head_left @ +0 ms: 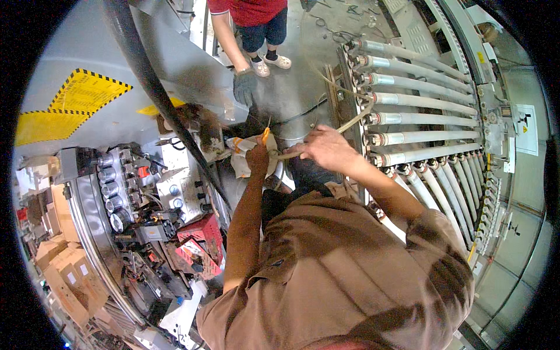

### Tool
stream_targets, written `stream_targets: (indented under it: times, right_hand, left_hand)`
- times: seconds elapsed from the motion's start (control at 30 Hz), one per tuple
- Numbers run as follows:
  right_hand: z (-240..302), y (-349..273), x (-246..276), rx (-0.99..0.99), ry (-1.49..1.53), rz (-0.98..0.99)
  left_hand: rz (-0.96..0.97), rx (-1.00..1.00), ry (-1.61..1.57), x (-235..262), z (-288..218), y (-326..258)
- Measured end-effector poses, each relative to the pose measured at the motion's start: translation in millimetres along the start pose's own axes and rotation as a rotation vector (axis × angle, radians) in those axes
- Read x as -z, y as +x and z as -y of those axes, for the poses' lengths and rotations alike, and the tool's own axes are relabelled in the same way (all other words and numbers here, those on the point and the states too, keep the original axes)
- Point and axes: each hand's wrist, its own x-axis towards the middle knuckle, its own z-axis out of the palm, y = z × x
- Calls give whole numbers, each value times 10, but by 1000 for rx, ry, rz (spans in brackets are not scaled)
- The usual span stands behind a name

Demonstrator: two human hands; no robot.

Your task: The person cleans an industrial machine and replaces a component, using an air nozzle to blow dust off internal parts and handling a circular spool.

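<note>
Grasping orange-handled pointed tool (266, 134), left hand (256, 157) had closed grip; right hand (328, 147) grip held beige hose (352, 121); hose twisting could've made the tool slip.

I count one left hand (257, 157), one right hand (328, 149) (both mine), one orange tool (265, 135), seven upper tubes (429, 101), two clogs (261, 69), one glove (244, 87).

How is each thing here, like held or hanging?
Left hand: closed around the orange-handled tool.
Orange-handled tool: held, tip pointing away from the wearer.
Right hand: gripping the beige hose.
Beige hose: held, bent.
Co-worker's gloved hand: hanging down.
White tubes: side by side.
Cardboard boxes: piled up.
</note>
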Motion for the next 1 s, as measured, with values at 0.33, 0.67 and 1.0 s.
stream_targets:
  times: [0.33, 0.67, 1.0]
  right_hand:
    - [-906, 254, 756, -138, -92, -71]
    - [-2322, 962, 1348, -69, -156, -159]
    - [-6093, 2475, 667, -299, -359, -63]
  left_hand:
    - [70, 423, -227, 382, -211, 1189]
    - [-42, 347, -413, 849, -477, 2389]
    - [57, 690, -578, 1731, -519, 1484]
